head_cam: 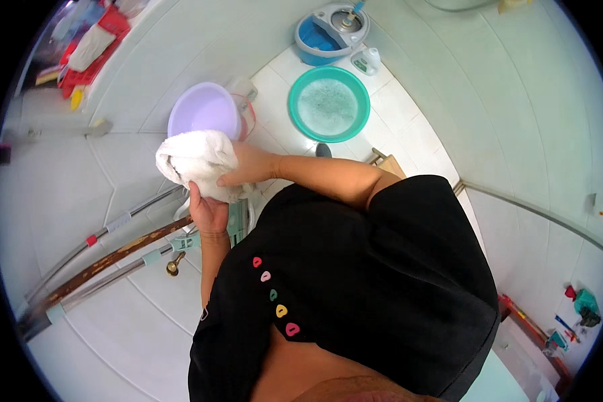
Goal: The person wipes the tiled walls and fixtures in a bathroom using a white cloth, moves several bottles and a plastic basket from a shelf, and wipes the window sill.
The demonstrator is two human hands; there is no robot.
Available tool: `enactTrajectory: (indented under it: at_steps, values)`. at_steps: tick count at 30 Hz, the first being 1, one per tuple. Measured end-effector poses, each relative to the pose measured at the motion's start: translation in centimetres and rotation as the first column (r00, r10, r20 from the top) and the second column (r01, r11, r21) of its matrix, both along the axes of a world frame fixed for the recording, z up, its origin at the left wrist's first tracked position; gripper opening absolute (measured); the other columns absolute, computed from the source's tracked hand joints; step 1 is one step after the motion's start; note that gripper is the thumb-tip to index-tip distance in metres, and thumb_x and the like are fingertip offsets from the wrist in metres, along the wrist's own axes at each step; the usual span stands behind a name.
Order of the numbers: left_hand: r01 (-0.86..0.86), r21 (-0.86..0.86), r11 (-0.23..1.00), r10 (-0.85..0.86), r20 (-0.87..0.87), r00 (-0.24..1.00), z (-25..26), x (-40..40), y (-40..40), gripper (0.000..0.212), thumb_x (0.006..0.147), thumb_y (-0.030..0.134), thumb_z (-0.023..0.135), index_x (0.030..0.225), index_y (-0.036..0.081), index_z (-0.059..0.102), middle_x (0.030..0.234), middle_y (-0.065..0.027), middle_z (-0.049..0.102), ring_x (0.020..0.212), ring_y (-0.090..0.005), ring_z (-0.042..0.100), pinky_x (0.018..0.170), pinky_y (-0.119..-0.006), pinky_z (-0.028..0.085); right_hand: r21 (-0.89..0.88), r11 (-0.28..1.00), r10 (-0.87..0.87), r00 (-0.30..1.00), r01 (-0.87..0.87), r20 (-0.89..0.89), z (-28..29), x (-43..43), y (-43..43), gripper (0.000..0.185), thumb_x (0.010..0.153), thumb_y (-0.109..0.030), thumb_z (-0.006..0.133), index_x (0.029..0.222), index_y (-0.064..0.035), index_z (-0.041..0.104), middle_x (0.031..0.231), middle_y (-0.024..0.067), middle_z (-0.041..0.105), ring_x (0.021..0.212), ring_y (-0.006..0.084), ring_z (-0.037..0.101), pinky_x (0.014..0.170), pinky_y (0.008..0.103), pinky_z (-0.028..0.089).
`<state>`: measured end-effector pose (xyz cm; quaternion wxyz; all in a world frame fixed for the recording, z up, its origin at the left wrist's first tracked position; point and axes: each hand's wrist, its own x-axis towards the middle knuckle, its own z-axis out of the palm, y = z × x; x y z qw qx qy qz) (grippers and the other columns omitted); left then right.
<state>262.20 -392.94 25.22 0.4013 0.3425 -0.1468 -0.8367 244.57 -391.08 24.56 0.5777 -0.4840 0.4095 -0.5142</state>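
A bunched white towel or similar plush cloth (198,153) is held up between my two hands, at the left of the head view. From below, my left hand (208,213) supports it, with the thumb up against its lower edge. My right hand (254,163) grips its right side, and some of those fingers are hidden behind the folds. Just beyond the cloth is a lilac plastic basin (203,110), whose near rim the cloth covers. A green basin (329,105) of foamy water sits on the tiled floor farther right.
A blue and grey mop bucket (326,37) stands in the far corner beside a white detergent bottle (367,61). Several mop poles (115,251) lean at the left. A wooden stool (389,166) is partly hidden by my right arm. Red baskets (100,55) sit at upper left.
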Motion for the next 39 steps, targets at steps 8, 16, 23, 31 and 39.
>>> enactTrajectory:
  at_steps: [8,16,23,31,39]
  values:
    - [0.394,-0.159,0.905,-0.345,0.267,0.900,0.6,-12.1,-1.5,0.044,0.094,0.024,0.044,0.133,0.006,0.033,0.131,-0.0099,0.044,0.118,-0.0224,0.045,0.096,-0.041,0.038,0.102,0.950,-0.299,0.954,0.294,0.034,0.2,-14.8,2.3,0.050,0.067,-0.013,0.067,0.114,-0.0021,0.055,0.104,0.0073,0.061,0.097,0.0186,0.056,0.086,0.0329,0.044]
    - [0.545,-0.129,0.829,-0.278,0.749,0.601,0.3,-19.1,-7.0,0.042,0.090,0.020,0.052,0.127,0.003,0.043,0.118,-0.0102,0.054,0.103,-0.0181,0.054,0.082,-0.030,0.045,0.399,0.679,-0.716,0.677,0.617,0.171,-1.5,-26.7,8.0,0.047,0.069,-0.009,0.066,0.113,-0.0001,0.055,0.100,0.0093,0.061,0.087,0.0178,0.059,0.077,0.0312,0.048]
    - [0.607,-0.318,0.728,-0.064,0.850,0.523,2.1,-21.6,-18.2,0.039,0.089,0.022,0.055,0.120,0.000,0.049,0.110,-0.0112,0.058,0.097,-0.0192,0.057,0.081,-0.030,0.045,0.474,0.347,-0.937,0.322,0.809,0.135,-1.7,-29.4,10.2,0.042,0.078,-0.010,0.063,0.116,0.0052,0.050,0.106,0.0128,0.059,0.093,0.0218,0.059,0.082,0.0332,0.047]
    - [0.758,-0.395,0.518,-0.111,0.848,0.518,-0.5,-25.8,-26.4,0.034,0.086,0.016,0.055,0.115,-0.001,0.052,0.102,-0.0072,0.060,0.086,-0.0120,0.057,0.074,-0.024,0.045,0.504,0.020,-0.968,0.143,0.863,-0.206,-7.6,-29.8,6.6,0.059,0.092,-0.043,0.040,0.120,0.0092,0.047,0.115,0.0178,0.056,0.102,0.0254,0.056,0.091,0.0346,0.042]
    - [0.849,-0.224,0.478,-0.102,0.946,0.307,-6.9,-20.4,-25.4,0.030,0.086,0.020,0.057,0.108,-0.001,0.057,0.095,-0.0104,0.064,0.085,-0.0154,0.059,0.077,-0.028,0.046,0.151,0.142,-0.262,0.184,0.978,-0.947,-18.1,-32.7,5.2,0.057,0.082,-0.047,0.054,0.086,0.0099,0.060,0.086,0.0322,0.059,0.086,0.0403,0.060,0.073,0.0448,0.048]
